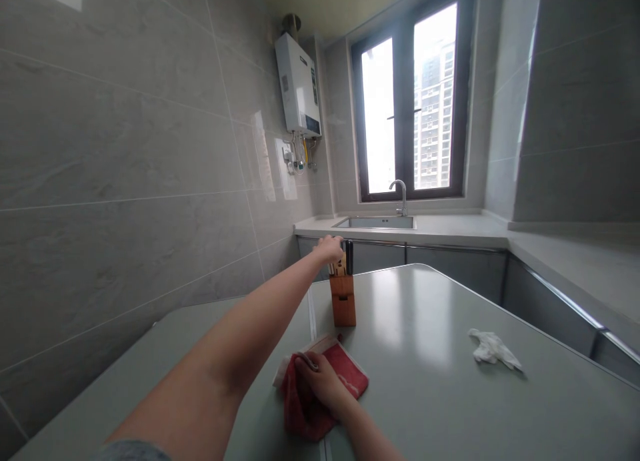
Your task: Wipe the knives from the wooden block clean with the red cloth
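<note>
A wooden knife block (343, 301) stands upright on the pale grey-green table, with black knife handles (349, 255) showing at its top. My left hand (329, 249) reaches far forward and is closed on the block's upper left part. Whether its fingers press on the wood or on a handle, I cannot tell. Nearer to me, my right hand (323, 381) grips a bunched red cloth (307, 414) with a pale border. The cloth rests on the table just in front of the block, partly covered by that hand.
To the right on the table (425, 407) lies a crumpled white tissue (494, 349). Behind the table runs a counter (455, 226) with a sink (375, 222) and a faucet (401, 195) under the window. A water heater (299, 84) hangs on the tiled wall.
</note>
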Available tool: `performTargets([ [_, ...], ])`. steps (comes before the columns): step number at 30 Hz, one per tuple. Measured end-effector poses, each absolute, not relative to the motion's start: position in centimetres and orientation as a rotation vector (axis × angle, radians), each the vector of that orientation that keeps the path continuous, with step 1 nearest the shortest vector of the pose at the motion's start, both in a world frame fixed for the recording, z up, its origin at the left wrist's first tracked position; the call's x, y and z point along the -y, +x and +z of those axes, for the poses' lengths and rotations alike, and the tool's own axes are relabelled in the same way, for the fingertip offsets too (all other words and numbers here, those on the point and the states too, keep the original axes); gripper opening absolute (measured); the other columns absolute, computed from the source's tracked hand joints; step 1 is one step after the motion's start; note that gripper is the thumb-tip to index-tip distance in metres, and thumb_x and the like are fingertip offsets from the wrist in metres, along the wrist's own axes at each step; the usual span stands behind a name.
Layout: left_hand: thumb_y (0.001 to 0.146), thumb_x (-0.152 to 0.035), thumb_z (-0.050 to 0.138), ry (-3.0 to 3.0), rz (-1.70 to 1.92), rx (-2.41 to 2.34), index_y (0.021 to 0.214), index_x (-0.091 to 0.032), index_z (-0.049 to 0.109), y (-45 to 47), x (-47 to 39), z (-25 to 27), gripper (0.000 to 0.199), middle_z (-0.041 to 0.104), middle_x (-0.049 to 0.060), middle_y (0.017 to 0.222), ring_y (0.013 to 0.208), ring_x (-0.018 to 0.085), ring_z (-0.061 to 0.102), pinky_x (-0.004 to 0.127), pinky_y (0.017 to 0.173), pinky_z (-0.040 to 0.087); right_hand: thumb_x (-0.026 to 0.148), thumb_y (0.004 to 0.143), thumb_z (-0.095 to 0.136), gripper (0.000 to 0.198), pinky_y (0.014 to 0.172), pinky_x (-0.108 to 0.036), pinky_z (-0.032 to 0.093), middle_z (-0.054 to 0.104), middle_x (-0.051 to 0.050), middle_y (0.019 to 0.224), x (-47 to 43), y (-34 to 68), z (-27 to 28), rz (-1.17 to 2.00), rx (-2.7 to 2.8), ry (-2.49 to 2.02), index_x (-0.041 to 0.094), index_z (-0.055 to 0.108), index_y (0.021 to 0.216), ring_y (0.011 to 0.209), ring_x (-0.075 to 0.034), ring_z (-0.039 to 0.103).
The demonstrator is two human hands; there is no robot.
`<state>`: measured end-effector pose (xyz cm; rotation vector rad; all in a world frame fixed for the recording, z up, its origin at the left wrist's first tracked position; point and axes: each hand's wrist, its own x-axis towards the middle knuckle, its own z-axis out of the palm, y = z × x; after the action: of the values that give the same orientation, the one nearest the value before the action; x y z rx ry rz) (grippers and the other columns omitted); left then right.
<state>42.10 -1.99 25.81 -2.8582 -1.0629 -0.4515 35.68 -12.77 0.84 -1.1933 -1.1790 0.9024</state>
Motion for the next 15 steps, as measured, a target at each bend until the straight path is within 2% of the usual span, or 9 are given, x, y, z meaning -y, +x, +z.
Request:
performTargets([
  [7, 0.088, -0.029, 0.053, -2.933, -0.597, 1.026, 0.119, -0.017, 0.052, 42.1, 1.4, 24.9, 0.033, 0.055, 0.009, 0.119, 0.1, 0.021, 0.058, 0.041, 0.083, 0.05, 0.058, 0.076, 0.054, 0.048, 0.079, -0.031, 0.042, 0.067, -0.007, 0.089, 12.7, 35.6, 0.8, 0.91, 1.159, -1.22, 0.015, 0.066, 0.092, 0.088, -0.023, 0.059],
  [12, 0.086, -0.012, 0.051, -2.872, -0.846, 0.909, 0.13, -0.014, 0.048, 41.0, 2.1, 25.1, 0.043, 0.062, 0.013, 0.114, 0.105, 0.023, 0.058, 0.031, 0.086, 0.046, 0.058, 0.076, 0.054, 0.049, 0.082, -0.032, 0.042, 0.068, -0.008, 0.094, 12.7, 35.6, 0.6, 0.894, 1.142, -1.239, 0.014, 0.065, 0.095, 0.092, -0.024, 0.059],
  [15, 0.087, -0.008, 0.045, -2.797, -1.024, 0.809, 0.13, -0.015, 0.049, 40.4, 2.6, 26.0, 0.044, 0.063, 0.013, 0.112, 0.104, 0.023, 0.057, 0.029, 0.088, 0.044, 0.057, 0.078, 0.052, 0.047, 0.081, -0.032, 0.042, 0.068, -0.008, 0.093, 12.6, 35.7, 0.5, 0.887, 1.175, -1.225, 0.015, 0.065, 0.095, 0.091, -0.024, 0.059],
])
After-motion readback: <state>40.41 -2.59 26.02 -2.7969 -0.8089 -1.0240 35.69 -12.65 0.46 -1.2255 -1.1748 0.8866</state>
